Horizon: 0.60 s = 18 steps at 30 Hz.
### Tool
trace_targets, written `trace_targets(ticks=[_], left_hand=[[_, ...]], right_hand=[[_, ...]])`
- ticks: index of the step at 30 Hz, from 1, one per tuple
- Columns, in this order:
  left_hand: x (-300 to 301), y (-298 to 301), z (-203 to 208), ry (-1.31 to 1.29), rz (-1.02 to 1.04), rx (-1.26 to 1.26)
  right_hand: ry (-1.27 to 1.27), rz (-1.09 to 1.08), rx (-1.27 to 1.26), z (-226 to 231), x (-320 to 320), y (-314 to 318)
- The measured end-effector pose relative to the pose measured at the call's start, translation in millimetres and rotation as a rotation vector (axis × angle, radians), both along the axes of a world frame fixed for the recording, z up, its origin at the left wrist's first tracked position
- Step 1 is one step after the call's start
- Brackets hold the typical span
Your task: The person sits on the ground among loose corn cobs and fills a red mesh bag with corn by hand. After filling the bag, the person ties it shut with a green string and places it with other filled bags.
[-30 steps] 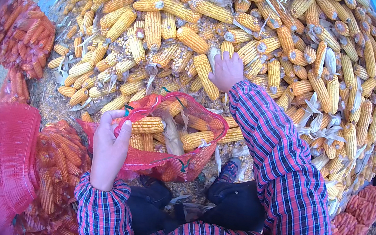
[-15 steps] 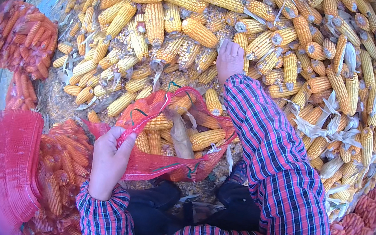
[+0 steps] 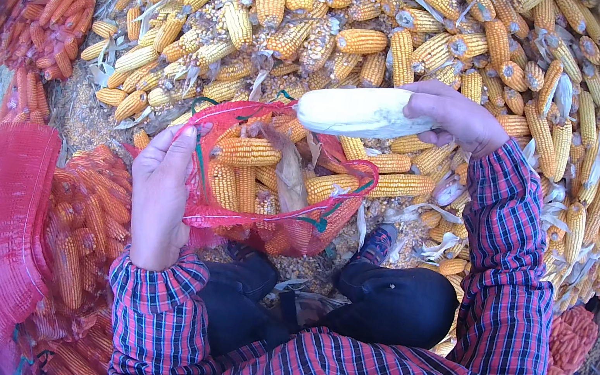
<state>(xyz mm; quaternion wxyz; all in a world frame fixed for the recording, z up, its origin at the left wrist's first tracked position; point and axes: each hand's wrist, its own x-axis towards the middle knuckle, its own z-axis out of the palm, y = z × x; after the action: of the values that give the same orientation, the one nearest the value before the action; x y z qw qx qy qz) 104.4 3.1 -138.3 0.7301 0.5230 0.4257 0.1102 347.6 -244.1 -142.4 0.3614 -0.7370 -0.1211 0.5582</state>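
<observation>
My right hand (image 3: 452,116) grips the thick end of a long, pale white ear of corn (image 3: 359,110), which looks wrapped in its husk. The ear lies level, its tip pointing left over the far rim of a red mesh bag (image 3: 295,217). My left hand (image 3: 163,185) is closed on the left edge of that bag, thumb over the rim. The bag's mouth is spread wide, showing yellow corn cobs (image 3: 247,152) and a brown dry husk (image 3: 290,176) inside. Green cord runs along the rim.
A large heap of bare yellow cobs (image 3: 522,73) slopes up ahead and to the right. Filled red mesh bags stand at the left (image 3: 41,13), near left (image 3: 85,232) and far right (image 3: 573,337). Loose husks (image 3: 444,246) and kernels lie around my shoe (image 3: 376,243).
My right hand has drawn back from the heap toward me and to the right, and now holds the white ear. My left hand has shifted left and farther away with the bag's rim.
</observation>
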Motion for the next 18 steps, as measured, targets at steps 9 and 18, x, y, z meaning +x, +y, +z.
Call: trace_targets(ticks=[9, 18], left_hand=[[-36.9, 3.3, 34.9, -0.207, 0.109, -0.020], [-6.3, -8.5, 22.8, 0.011, 0.079, -0.022]], right_hand=[[-0.522, 0.473, -0.469, -209.2, -35.5, 14.8], [-0.428, 0.156, -0.350, -253.5, -48.3, -15.8]])
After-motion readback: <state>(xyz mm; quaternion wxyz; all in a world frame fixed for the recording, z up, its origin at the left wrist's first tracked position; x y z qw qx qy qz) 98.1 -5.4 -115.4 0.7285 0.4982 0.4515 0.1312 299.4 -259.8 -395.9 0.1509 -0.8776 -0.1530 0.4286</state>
